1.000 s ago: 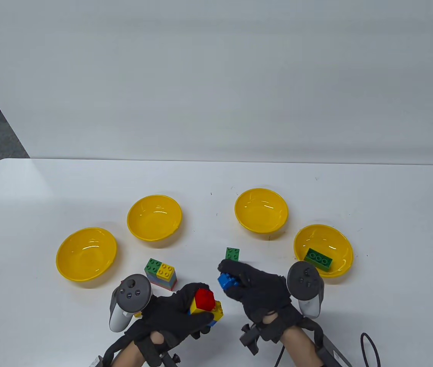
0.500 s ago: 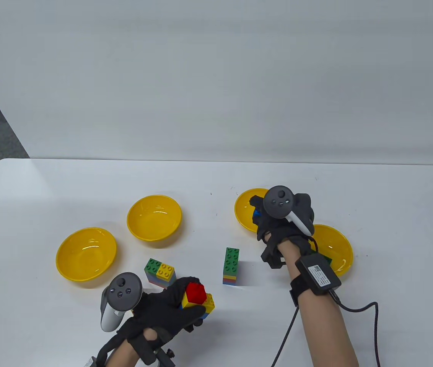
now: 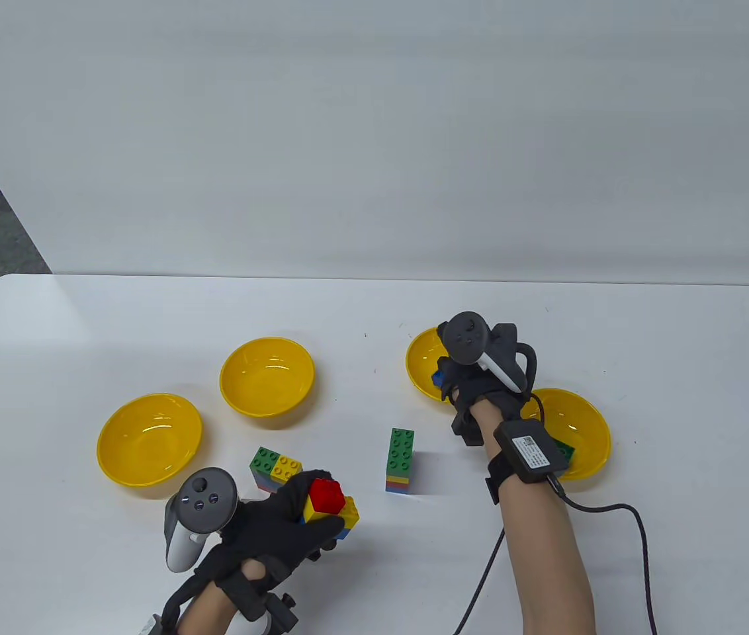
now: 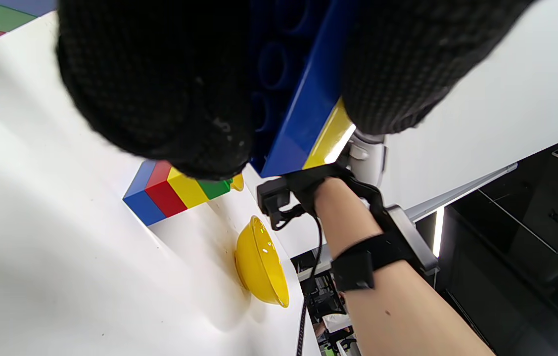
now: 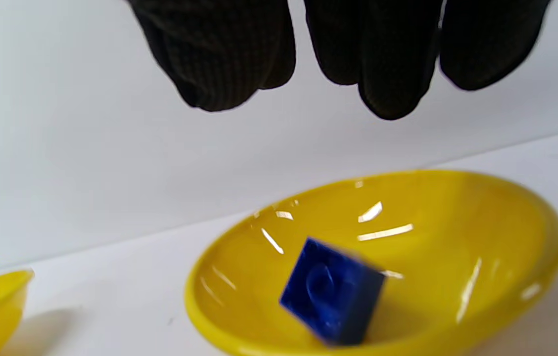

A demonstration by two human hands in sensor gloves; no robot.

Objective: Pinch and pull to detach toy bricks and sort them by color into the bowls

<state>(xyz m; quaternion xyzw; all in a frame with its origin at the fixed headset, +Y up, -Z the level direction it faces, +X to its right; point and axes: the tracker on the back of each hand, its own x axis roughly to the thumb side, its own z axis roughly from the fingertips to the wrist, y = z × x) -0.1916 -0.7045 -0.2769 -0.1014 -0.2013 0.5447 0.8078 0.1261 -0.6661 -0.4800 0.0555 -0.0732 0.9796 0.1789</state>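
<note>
My left hand (image 3: pixel 311 522) grips a brick cluster (image 3: pixel 329 504) near the table's front: a red brick on top, yellow and blue below. In the left wrist view my fingers (image 4: pixel 160 89) curl round its blue base (image 4: pixel 303 109). My right hand (image 3: pixel 457 380) hovers over the inner right bowl (image 3: pixel 417 360), its fingers (image 5: pixel 224 54) straight and holding nothing. A blue brick (image 5: pixel 331 291) lies tilted and blurred inside that bowl (image 5: pixel 506 237); an edge of the blue brick (image 3: pixel 437 379) shows in the table view. The outer right bowl (image 3: pixel 596 423) holds a green brick (image 3: pixel 564 453).
Two yellow bowls, the outer left bowl (image 3: pixel 149 440) and the inner left bowl (image 3: pixel 267 376), hold nothing. A green-topped stack (image 3: pixel 401 460) stands mid-table. A green and yellow stack (image 3: pixel 275 466) stands beside my left hand. A cable (image 3: pixel 613 509) trails from my right wrist.
My right hand carried the blue brick from the table's front to the inner right bowl and let it go. My left hand drifted slightly left with its cluster.
</note>
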